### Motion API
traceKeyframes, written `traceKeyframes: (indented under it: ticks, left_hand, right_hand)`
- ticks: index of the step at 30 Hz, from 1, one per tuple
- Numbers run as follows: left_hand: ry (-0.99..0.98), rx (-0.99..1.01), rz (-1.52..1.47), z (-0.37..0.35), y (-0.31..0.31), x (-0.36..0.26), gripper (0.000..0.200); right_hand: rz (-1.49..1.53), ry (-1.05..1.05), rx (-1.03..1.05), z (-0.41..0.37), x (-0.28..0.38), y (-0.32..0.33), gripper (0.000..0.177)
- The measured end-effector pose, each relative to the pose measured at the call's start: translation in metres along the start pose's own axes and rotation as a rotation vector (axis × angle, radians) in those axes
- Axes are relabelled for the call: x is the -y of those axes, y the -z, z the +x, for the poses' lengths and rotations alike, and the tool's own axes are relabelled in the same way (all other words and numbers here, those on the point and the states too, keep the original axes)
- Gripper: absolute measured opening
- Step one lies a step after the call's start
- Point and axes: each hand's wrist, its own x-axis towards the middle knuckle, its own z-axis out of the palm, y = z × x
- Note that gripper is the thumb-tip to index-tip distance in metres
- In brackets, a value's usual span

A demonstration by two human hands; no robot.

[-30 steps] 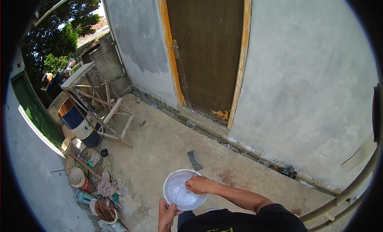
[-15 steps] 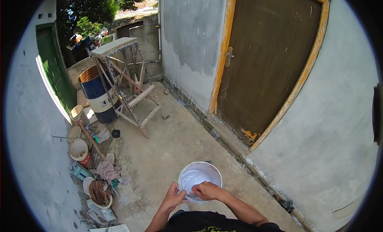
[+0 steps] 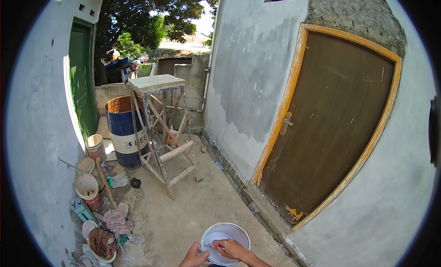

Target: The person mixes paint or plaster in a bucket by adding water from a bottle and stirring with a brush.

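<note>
A white bucket point(image 3: 242, 235) stands low in front of me, with whitish liquid, like paint, inside. My left hand point(image 3: 195, 257) is closed on its left rim, thumb on the near side. Over the opening, my right hand point(image 3: 232, 249) reaches in from the right with its fingers closed. A small tool with a red handle point(image 3: 216, 244) shows at those fingertips; its far end looks pale, and its kind cannot be made out. Part of the bucket's near side is hidden by my hands and the bottom edge of the picture.
A paint-spattered stand point(image 3: 158, 85) rises ahead beside a blue and white drum point(image 3: 124, 133). Along the left wall sit several buckets point(image 3: 87, 186), rags point(image 3: 118, 221) and a teal jerrycan point(image 3: 82, 209). A brown door point(image 3: 335, 124) is on the right, with a narrow gutter point(image 3: 262, 212) below.
My view has tilted up, so the bucket and both hands sit lower in the picture. My right hand has shifted within the bucket; the left stays at the rim.
</note>
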Motion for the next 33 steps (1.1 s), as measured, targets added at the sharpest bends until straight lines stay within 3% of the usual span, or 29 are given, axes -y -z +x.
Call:
traceKeyframes:
  ticks: [2, 3, 6, 8, 13, 16, 19, 22, 26, 30, 33]
  left_hand:
    - [-0.104, -0.072, 0.011, 0.01, -0.002, -0.017, 0.041]
    - [-0.101, -0.052, 0.037, 0.018, 0.002, -0.024, 0.04]
    - [-0.082, -0.001, 0.077, 0.051, 0.029, -0.022, 0.043]
    - [-0.003, -0.055, 0.0, 0.069, 0.037, -0.036, 0.028]
    - [0.015, -0.121, -0.087, 0.11, 0.039, -0.091, 0.027]
    - [0.0, -0.165, -0.116, 0.143, 0.052, -0.115, 0.026]
    - [0.015, -0.233, -0.176, 0.168, 0.068, -0.145, 0.024]
    - [-0.009, -0.282, -0.213, 0.192, 0.098, -0.156, 0.023]
    - [0.022, -0.303, -0.195, 0.214, 0.144, -0.179, 0.023]
    - [-0.015, -0.277, -0.163, 0.245, 0.185, -0.203, 0.025]
    - [-0.031, -0.212, -0.153, 0.268, 0.216, -0.225, 0.025]
  right_hand:
    - [0.013, 0.042, 0.159, 0.023, -0.004, 0.002, 0.027]
    - [0.027, 0.116, 0.129, 0.044, -0.044, -0.028, 0.029]
    - [-0.022, 0.03, 0.343, 0.073, -0.037, 0.024, 0.03]
    - [-0.044, -0.002, 0.3, 0.099, -0.053, 0.042, 0.03]
    - [-0.108, 0.016, -0.012, 0.178, -0.073, 0.087, 0.028]
    - [-0.022, 0.061, -0.044, 0.226, -0.065, 0.094, 0.027]
    - [0.036, 0.217, 0.029, 0.265, -0.041, 0.097, 0.026]
    - [0.012, 0.276, 0.292, 0.303, -0.031, 0.093, 0.024]
    - [-0.098, 0.202, 0.417, 0.36, -0.03, 0.105, 0.024]
    - [-0.158, 0.1, 0.302, 0.419, -0.031, 0.121, 0.026]
    - [-0.174, 0.066, 0.068, 0.463, -0.018, 0.126, 0.021]
